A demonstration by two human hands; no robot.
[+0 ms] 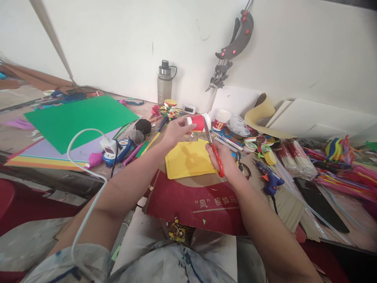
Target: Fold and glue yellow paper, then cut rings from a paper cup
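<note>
My left hand grips a paper cup wrapped in red, tipped on its side above the table. In my right hand is a pair of scissors with red handles. The blades point up and away, reaching the cup's white end at its right; whether they touch it I cannot tell. Beneath both hands lie yellow paper sheets on a dark red printed board. A stack of white cups with a red band stands just beyond, to the right.
Green paper and other coloured sheets lie left. A white cable loops near my left arm from a blue power strip. At right are a blue glue gun, a black phone and pipe cleaners. A bottle stands behind.
</note>
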